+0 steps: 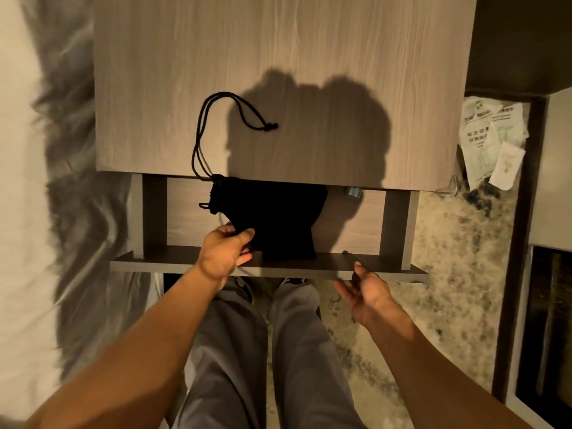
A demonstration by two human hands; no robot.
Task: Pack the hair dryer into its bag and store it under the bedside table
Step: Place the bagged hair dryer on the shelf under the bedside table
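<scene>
A black drawstring bag [275, 218] is seen standing on the lower shelf [309, 266] of the wooden bedside table [278, 72], in the open space beneath the tabletop. The bag is bulging and its gathered neck is turned toward the left, close under the front edge of the tabletop. Its black drawstring cord [216, 119] is run up from the neck over that edge and is laid in a long loop on the tabletop, ending in a knot. The hair dryer itself cannot be seen; whether it is inside the bag cannot be told.

The bag's lower left corner is gripped by the left hand [224, 253], with the fingers [244, 236] closed on the cloth. The right hand [365, 292] is held loose and empty just in front of the shelf's right part, palm turned inward, fingers relaxed and apart from the bag.

Grey trousers [263, 351] are visible below. White bedding [24, 181] is seen to the left, and printed paper packets [492, 137] are seen lying to the right of the table
</scene>
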